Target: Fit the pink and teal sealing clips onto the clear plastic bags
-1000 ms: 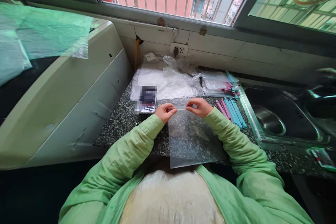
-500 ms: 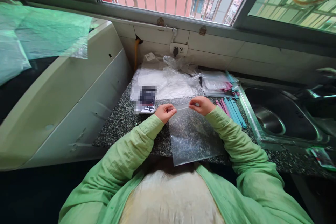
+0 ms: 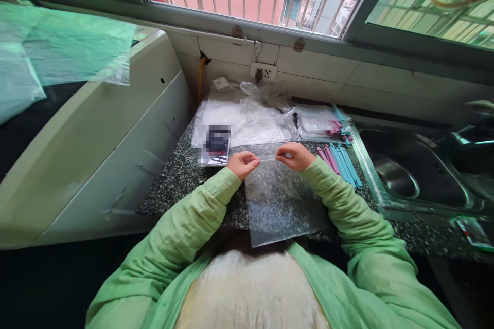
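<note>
A clear plastic bag (image 3: 283,203) hangs between my hands, its top edge stretched from one to the other and its lower part hanging over the counter's front edge. My left hand (image 3: 243,164) pinches the top edge at the left. My right hand (image 3: 295,156) pinches the same edge farther right, fingers curled. Just right of my right hand lie pink strips (image 3: 328,158) and blue strips (image 3: 346,166), side by side. Beyond them is a stack of clear bags (image 3: 314,121) with pink and blue strips at its right end.
A larger pile of clear plastic (image 3: 250,118) lies against the tiled wall. Left of my hands is a small device or card (image 3: 219,146), partly pixelated. A steel sink (image 3: 417,164) is at the right, a pale appliance (image 3: 127,128) at the left. A wall socket (image 3: 264,72) sits behind.
My right hand has shifted slightly left along the bag's top edge. The bag's lower corner has swung a little left and down. My left hand stays about where it was.
</note>
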{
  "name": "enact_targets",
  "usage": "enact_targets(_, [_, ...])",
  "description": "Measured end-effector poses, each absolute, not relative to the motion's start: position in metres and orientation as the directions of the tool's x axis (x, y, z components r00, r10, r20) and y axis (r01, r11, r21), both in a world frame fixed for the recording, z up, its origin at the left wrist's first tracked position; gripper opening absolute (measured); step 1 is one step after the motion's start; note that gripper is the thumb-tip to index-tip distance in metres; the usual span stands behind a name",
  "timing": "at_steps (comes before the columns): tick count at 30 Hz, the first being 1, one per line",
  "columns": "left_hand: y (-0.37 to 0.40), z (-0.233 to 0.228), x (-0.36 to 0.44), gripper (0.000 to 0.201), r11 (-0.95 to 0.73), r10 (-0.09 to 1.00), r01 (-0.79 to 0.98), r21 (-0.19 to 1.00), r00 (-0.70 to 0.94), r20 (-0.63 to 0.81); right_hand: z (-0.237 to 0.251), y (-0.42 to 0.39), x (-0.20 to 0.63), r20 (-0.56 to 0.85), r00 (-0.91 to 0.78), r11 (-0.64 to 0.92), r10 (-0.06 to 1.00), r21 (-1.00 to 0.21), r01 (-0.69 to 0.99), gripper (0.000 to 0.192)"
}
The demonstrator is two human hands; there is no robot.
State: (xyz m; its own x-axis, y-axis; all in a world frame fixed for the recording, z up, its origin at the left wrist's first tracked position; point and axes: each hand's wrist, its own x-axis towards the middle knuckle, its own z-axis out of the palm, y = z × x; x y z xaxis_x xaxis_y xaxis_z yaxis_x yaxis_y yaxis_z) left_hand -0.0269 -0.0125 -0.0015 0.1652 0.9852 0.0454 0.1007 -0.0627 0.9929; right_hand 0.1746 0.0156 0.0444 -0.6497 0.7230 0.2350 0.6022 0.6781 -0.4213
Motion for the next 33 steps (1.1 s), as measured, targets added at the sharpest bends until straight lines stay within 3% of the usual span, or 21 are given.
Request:
enact_targets(11, [-0.017,0.009,-0.024,0.019,-0.068,0.991,0.11,0.992,0.122,0.054,0.052,0.022,0.189,0.088,-0.682,0.631,0.726,-0.482,0.608,0.017])
enact_targets(24, [-0.013,0.002,-0.023,0.009,-0.018,0.99,0.265,0.964,0.139,-0.019,0.047,0.026,0.19,0.148,-0.711,0.72,0.687,-0.262,0.642,0.014])
enact_targets(33, [-0.013,0.002,-0.024,0.013,-0.068,0.987,0.338,0.939,0.162,0.013,0.043,0.019,0.178,0.179,-0.76,0.779,0.624,-0.223,0.586,0.015])
